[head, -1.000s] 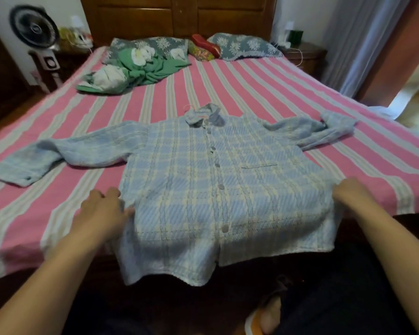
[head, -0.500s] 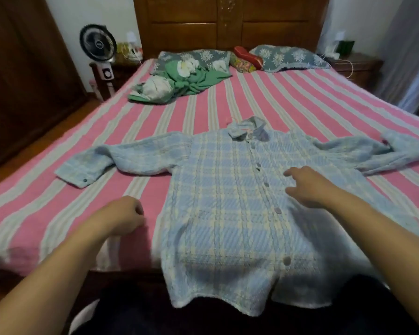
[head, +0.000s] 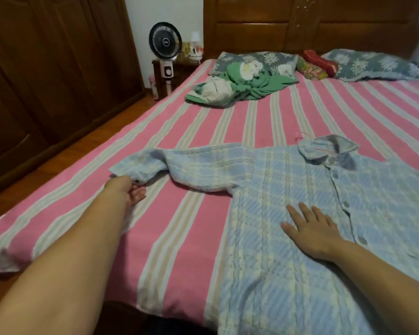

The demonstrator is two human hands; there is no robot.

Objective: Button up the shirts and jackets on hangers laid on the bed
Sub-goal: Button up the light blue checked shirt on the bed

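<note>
Covering the bed (head: pixel 179 228), a pink striped sheet; blue plaid shirt (head: pixel 300 238) at its near edge. Left hand (head: pixel 126 189) pinches the sleeve cuff (head: pixel 131 171), right hand (head: pixel 312 228) flat (fingers spread) on the shirt. Fan (head: pixel 165 41) beside the far-left corner.

Pink-striped bed (head: pixel 184 213); on it blue plaid shirt (head: pixel 288 238), green bundle (head: pixel 252 85), patterned pillows (head: pixel 373 66)
</note>
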